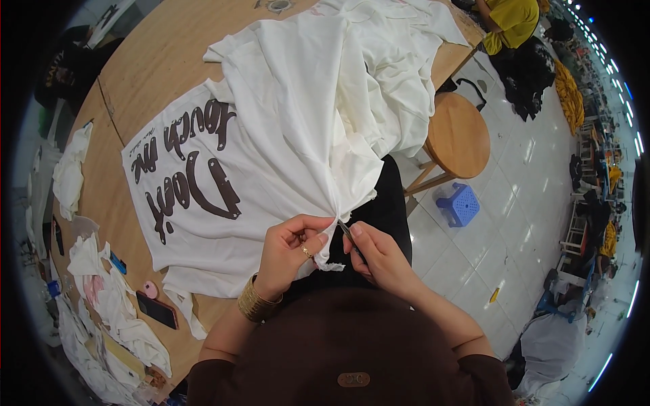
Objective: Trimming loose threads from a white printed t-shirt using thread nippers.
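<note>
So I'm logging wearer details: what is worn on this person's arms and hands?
The left hand has a gold ring on one finger and a wide gold cuff bracelet at the wrist. The right hand is bare. Short dark brown sleeves end above the elbows.

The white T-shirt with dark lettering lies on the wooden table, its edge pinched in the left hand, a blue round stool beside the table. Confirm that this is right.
Not quite: the round stool beside the wooden table is wooden; only the small stool further out is blue. The head view shows it. The left hand does pinch the white T-shirt.
</note>
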The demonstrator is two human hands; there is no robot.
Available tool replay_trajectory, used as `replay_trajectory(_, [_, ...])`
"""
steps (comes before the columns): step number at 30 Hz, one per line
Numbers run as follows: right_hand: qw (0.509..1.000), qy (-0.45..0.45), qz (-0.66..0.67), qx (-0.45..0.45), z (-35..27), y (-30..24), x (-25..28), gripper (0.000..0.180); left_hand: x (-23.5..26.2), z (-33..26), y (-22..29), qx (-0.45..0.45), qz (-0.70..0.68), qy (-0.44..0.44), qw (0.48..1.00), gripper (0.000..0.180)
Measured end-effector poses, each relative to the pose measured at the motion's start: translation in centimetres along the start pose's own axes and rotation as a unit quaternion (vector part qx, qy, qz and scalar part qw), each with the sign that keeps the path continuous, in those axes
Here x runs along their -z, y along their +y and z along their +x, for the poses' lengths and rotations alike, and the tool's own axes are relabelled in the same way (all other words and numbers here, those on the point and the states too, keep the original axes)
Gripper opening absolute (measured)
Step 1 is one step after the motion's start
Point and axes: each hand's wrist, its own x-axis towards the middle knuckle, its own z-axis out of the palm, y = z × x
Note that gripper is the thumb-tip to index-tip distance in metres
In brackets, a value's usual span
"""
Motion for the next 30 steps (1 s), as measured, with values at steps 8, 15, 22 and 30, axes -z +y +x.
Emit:
replay_trajectory(8, [0.994, 0.059, -0.088, 0.032, -0.07, -0.16, -0.51, 0.031, -0.05, 0.03, 0.12, -0.004, 0.003, 0.003, 1.000, 0.022])
replay_trajectory(15, [0.977, 0.102, -0.183, 0.040, -0.09, -0.47, -0.57, 0.029, 0.18, 0.07, -0.03, -0.002, -0.015, -0.002, 1.000, 0.022])
replay_trajectory(22, [0.988, 0.083, -0.127, 0.034, -0.43, -0.32, 0.12, 0.031, 0.29, -0.16, 0.17, 0.010, -0.029, 0.000, 1.000, 0.023])
replay_trajectory(30, [0.998, 0.008, -0.067, 0.010, -0.11, -0.63, 0.02, 0.033, 0.27, -0.05, 0.07, 0.005, -0.023, 0.001, 1.000, 0.023])
